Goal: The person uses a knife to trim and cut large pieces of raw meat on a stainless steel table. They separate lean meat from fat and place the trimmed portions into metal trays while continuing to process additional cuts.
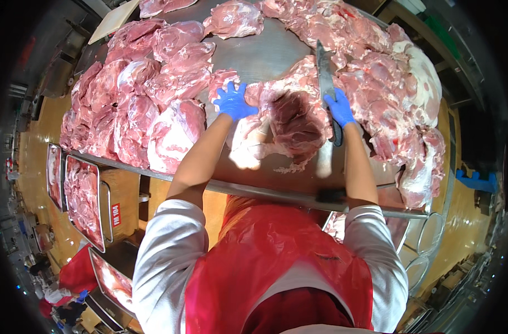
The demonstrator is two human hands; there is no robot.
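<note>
A large slab of raw meat lies spread on the metal table in front of me, dark red in its middle with pale fat around. My left hand, in a blue glove, rests on its left edge with the fingers spread. My right hand, also gloved in blue, grips a long knife. The blade points away from me, over the right side of the slab, and the dark handle end shows below the hand. Whether the blade touches the meat I cannot tell.
Piles of raw meat cover the table's left and right sides. A bare strip of the metal table shows beyond the slab. Meat-filled trays stand below the left edge. A white board lies at the far left corner.
</note>
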